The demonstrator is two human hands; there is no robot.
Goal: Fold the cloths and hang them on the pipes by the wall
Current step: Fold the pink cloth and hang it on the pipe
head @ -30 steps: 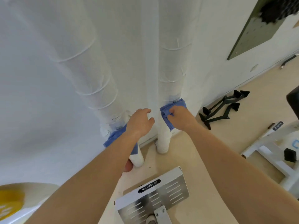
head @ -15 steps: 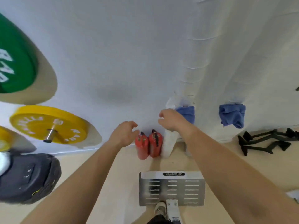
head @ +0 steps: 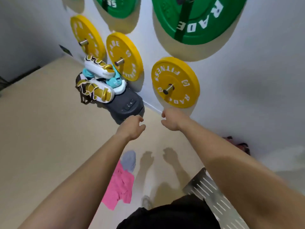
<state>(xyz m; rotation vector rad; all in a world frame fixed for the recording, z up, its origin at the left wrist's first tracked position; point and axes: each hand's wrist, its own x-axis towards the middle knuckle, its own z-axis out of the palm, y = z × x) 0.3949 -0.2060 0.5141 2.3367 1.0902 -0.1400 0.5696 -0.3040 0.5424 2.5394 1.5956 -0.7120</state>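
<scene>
A crumpled pink cloth (head: 119, 187) lies on the beige floor under my left forearm, and a grey-blue cloth (head: 129, 160) lies bunched at its far end. My left hand (head: 132, 128) hovers in the air above the floor with its fingers loosely curled and nothing in it. My right hand (head: 172, 119) is held out beside it, close to the white wall, also holding nothing. The pipes and the blue cloths hung on them are out of view.
Yellow weight plates (head: 175, 82) and green weight plates (head: 196, 19) hang on pegs on the wall. A dark grey box (head: 126, 105) with shoes (head: 99, 80) piled on it stands by the wall. A perforated metal plate (head: 214, 195) lies at the lower right, red objects (head: 239, 145) by the wall.
The view has swung left, away from the pipes, towards the weight plates and the floor cloths. Both hands have left the hung blue cloths and now hold nothing.
</scene>
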